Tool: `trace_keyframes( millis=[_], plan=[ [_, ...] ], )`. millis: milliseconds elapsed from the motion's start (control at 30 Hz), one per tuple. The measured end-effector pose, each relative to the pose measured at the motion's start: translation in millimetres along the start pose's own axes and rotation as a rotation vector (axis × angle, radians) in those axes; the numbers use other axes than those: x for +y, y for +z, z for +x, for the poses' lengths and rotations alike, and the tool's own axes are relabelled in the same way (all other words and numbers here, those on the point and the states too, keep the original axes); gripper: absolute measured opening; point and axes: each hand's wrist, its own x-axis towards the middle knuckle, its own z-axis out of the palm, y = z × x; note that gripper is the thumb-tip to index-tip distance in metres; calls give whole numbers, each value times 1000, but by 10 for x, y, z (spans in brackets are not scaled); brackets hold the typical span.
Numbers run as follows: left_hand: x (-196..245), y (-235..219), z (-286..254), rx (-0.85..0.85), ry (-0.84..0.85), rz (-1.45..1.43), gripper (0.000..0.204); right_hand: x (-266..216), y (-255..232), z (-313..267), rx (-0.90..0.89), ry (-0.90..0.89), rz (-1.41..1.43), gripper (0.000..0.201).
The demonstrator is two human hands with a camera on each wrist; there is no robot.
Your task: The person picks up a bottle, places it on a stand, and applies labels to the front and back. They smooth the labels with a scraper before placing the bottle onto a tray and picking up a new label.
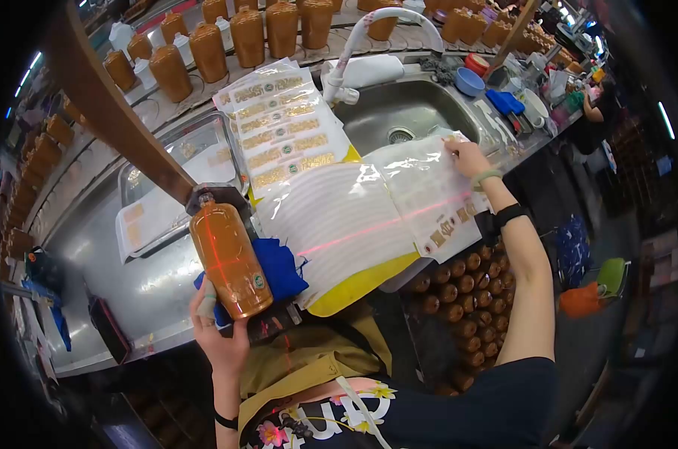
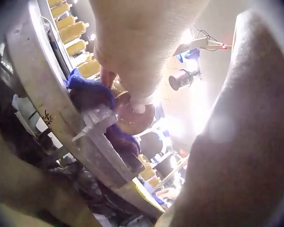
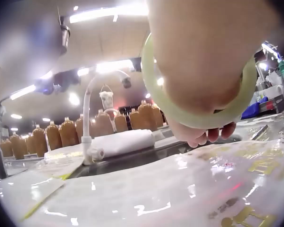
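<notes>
A glossy brown bottle point(image 1: 230, 258) leans at a slant, its neck in a dark holder point(image 1: 218, 198) and a blue cloth point(image 1: 279, 269) beneath it. My left hand point(image 1: 223, 340) grips its base end, fingers along the left side and thumb at the bottom; a small green round label sits near the base. On the right, my right hand point(image 1: 470, 159) reaches to the far edge of a wet, clear-covered decal sheet point(image 1: 421, 187), fingertips pinching at that edge beside the sink. Gold-brown decals point(image 1: 447, 232) show on its near corner. Red laser lines cross bottle and sheet.
Behind the sheets are a steel sink point(image 1: 399, 112) and white faucet point(image 1: 346, 75). More decal strips point(image 1: 286, 138) lie left of it, near a tray point(image 1: 230, 142). Brown bottles point(image 1: 249, 37) line the back ledge. A wooden post point(image 1: 114, 112) slants over the left side.
</notes>
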Motion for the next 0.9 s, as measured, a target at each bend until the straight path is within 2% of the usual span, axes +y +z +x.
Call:
trace_keyframes(
  millis=[33, 67, 167, 200, 233, 300, 367, 433, 500, 533, 600, 633, 700, 767, 833, 867, 900],
  plan=[
    [-9, 3, -11, 0, -3, 4, 73, -83, -46, 28, 22, -156, 18, 30],
    [-13, 6, -23, -2, -8, 8, 72, -104, -107, 165, -156, -20, 96, 31],
    [8, -1, 0, -9, -23, -20, 72, 90, -60, 538, -69, -7, 207, 30],
    [12, 0, 4, -10, -29, -15, 72, 103, -74, 621, -70, -67, 163, 32],
    [14, -2, 8, -10, -29, -31, 71, 101, -63, 680, -137, -32, 41, 34],
    [14, -2, 33, -4, -42, -28, 71, 34, -78, 755, -294, 44, 98, 34],
    [6, -7, 63, 0, 34, -57, 70, 200, 15, 983, -428, 59, 122, 22],
    [40, -60, 50, -35, -4, -17, 73, 136, 111, 1103, -325, 91, 96, 14],
    [-19, -44, 26, -29, -7, -70, 74, -390, 25, 1080, -145, -55, 3, 14],
    [-23, -35, 28, -33, -18, -89, 75, -612, 114, 1094, -159, -77, 22, 14],
    [-44, -40, 24, -55, -22, -108, 77, -946, 260, 1093, -115, -132, 333, 16],
    [-38, -49, 24, -55, -35, -99, 77, -1033, 363, 1097, -127, -140, 339, 16],
    [-25, -49, 34, -112, -154, -210, 74, -1166, 527, 1114, -242, -131, 128, 16],
    [-9, -76, 55, -142, -169, -198, 81, -1262, 496, 1127, -265, -121, 106, 16],
    [149, -101, 183, -59, -135, -101, 87, -1498, 356, 1050, 1, -135, 244, 15],
    [123, -83, 192, -40, -119, -133, 92, -1696, 240, 954, 81, -186, 312, 13],
    [98, -81, 201, -35, -126, -131, 92, -1960, 55, 799, 85, -228, 379, 12]
  ],
)
